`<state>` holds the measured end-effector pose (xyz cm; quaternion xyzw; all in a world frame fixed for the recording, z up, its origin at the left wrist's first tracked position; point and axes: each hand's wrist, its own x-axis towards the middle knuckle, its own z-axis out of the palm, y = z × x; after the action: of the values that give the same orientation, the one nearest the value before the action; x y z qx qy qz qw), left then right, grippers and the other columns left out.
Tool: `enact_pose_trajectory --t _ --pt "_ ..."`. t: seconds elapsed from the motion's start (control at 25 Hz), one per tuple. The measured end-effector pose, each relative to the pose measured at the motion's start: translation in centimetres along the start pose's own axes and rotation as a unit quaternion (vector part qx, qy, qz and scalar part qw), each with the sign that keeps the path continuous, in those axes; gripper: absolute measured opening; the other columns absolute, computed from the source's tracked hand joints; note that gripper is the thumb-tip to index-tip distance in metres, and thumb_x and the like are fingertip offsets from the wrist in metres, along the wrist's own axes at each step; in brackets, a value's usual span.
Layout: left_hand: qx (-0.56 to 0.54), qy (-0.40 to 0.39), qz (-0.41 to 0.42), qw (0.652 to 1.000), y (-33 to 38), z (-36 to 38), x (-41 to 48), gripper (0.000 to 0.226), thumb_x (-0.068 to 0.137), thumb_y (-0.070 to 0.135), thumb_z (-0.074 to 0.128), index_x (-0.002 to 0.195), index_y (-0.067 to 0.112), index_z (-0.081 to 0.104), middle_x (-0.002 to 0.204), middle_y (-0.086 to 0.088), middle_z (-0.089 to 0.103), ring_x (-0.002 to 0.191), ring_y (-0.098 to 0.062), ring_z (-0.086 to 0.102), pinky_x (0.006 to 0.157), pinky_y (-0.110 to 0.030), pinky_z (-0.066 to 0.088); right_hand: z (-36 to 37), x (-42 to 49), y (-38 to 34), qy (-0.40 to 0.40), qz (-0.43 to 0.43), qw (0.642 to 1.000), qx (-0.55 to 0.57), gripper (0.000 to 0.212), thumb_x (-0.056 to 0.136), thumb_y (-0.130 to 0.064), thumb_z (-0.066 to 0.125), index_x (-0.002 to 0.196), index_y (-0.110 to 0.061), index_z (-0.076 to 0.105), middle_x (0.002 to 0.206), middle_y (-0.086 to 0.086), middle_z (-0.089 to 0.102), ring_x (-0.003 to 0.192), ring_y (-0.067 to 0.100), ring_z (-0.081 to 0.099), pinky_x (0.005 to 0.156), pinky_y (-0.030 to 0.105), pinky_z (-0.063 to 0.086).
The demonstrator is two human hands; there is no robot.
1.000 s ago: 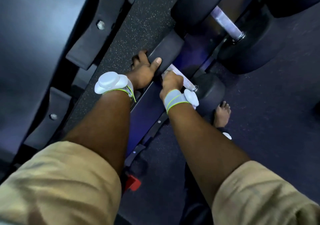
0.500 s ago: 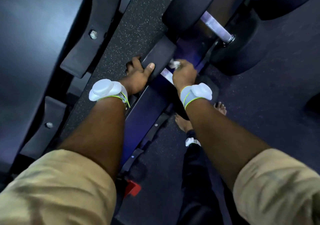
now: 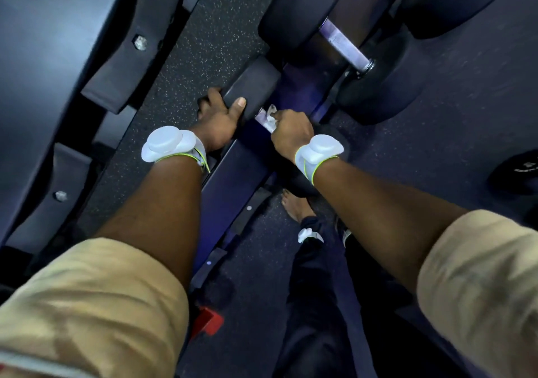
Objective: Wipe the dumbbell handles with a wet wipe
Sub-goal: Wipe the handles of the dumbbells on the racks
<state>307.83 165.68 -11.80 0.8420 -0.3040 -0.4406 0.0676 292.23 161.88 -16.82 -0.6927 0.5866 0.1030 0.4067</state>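
So I'm gripping the dumbbell head (image 3: 253, 89) with my left hand (image 3: 218, 117), and my right hand (image 3: 291, 133) is clenching the wet wipe (image 3: 270, 115) round the handle (image 3: 262, 123), centre frame. Handle's running diagonally toward lower right, so I'm guessing strokes go that way.

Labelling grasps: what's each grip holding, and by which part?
The left grip holds the small dumbbell by its head. The right grip clutches a bunched wet wipe against the handle.

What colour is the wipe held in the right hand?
White; the wipe shows best in the head view.
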Motion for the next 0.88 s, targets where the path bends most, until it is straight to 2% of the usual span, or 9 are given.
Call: enact_pose_trajectory --t 0.08,0.24,0.36,0.48,0.56,0.64,0.72,0.8,0.88 --pt "-0.005 0.006 0.003 1.000 0.0 0.0 -0.2 0.064 0.099 0.050 0.044 0.146 0.012 0.021 0.149 -0.023 0.025 0.138 -0.040 0.030 0.116 -0.043 0.023 -0.7 0.2 0.2 -0.022 -0.009 0.999 -0.031 0.031 0.086 -0.023 0.053 0.112 -0.018 0.068 0.103 0.014 0.070 0.096 0.038 0.064 0.071 0.031 0.046" --pt "-0.014 0.013 0.004 1.000 0.1 0.2 0.1 0.062 0.099 0.048 0.045 0.144 0.012 0.024 0.148 -0.022 0.026 0.137 -0.040 0.032 0.116 -0.043 0.023 -0.7 1.2 -2.1 -0.034 -0.019 0.999 0.033 0.027 0.090 -0.026 0.056 0.109 -0.009 0.065 0.110 0.019 0.068 0.102 0.040 0.062 0.075 0.036 0.046" --pt "0.000 0.009 0.009 1.000 -0.1 0.2 0.2 0.061 0.099 0.049 0.043 0.144 0.012 0.023 0.148 -0.023 0.024 0.139 -0.039 0.030 0.117 -0.043 0.021 -0.7 0.4 -0.8 -0.063 -0.026 0.998 -0.018 0.028 0.087 -0.015 0.051 0.112 -0.011 0.062 0.110 0.017 0.068 0.101 0.039 0.063 0.073 0.034 0.045" --pt "0.008 0.010 0.003 1.000 0.1 0.1 0.0 0.062 0.099 0.050 0.043 0.144 0.012 0.022 0.149 -0.023 0.025 0.139 -0.040 0.030 0.116 -0.043 0.022 -2.3 0.5 2.2 -0.088 -0.023 0.994 -0.060 0.029 0.089 -0.026 0.049 0.106 -0.014 0.068 0.103 0.015 0.068 0.096 0.036 0.064 0.076 0.034 0.049" --pt "0.000 0.021 0.007 1.000 0.4 0.2 -0.3 0.061 0.099 0.048 0.046 0.144 0.012 0.025 0.148 -0.024 0.029 0.137 -0.040 0.032 0.115 -0.043 0.024 -4.0 0.7 3.4 -0.077 -0.007 0.997 0.004 0.027 0.088 -0.023 0.051 0.105 -0.014 0.071 0.105 0.013 0.070 0.101 0.031 0.065 0.085 0.034 0.050" --pt "0.003 0.035 0.008 0.999 0.7 0.2 -0.3 0.059 0.098 0.044 0.050 0.142 0.009 0.031 0.145 -0.025 0.035 0.135 -0.041 0.035 0.113 -0.043 0.027 -6.0 0.5 4.3 -0.038 0.034 0.987 0.152 0.027 0.085 -0.010 0.051 0.100 -0.014 0.073 0.102 0.008 0.072 0.098 0.022 0.065 0.086 0.029 0.051" --pt "0.027 0.062 0.041 0.997 1.8 -0.2 -0.7 0.054 0.096 0.038 0.054 0.136 0.004 0.040 0.140 -0.026 0.042 0.132 -0.041 0.039 0.110 -0.044 0.030 -8.3 0.2 4.8 -0.002 0.075 0.950 0.303 0.030 0.080 -0.002 0.046 0.087 -0.014 0.072 0.096 0.009 0.074 0.088 0.022 0.071 0.073 0.028 0.056" --pt "0.033 0.078 0.087 0.993 3.9 -0.5 -0.6 0.049 0.097 0.035 0.054 0.132 0.003 0.045 0.136 -0.024 0.046 0.128 -0.040 0.041 0.108 -0.044 0.032 -10.4 0.5 5.3 0.031 0.100 0.923 0.371 0.033 0.079 -0.001 0.040 0.081 -0.016 0.069 0.092 0.009 0.075 0.073 0.023 0.073 0.055 0.023 0.052" --pt "0.043 0.080 0.138 0.986 6.7 -0.7 0.3 0.047 0.098 0.035 0.052 0.133 0.004 0.046 0.136 -0.021 0.047 0.128 -0.038 0.042 0.108 -0.043 0.032 -12.2 1.1 5.7 0.061 0.116 0.905 0.404 0.034 0.082 0.000 0.036 0.081 -0.019 0.065 0.090 0.007 0.074 0.064 0.022 0.072 0.050 0.023 0.049"
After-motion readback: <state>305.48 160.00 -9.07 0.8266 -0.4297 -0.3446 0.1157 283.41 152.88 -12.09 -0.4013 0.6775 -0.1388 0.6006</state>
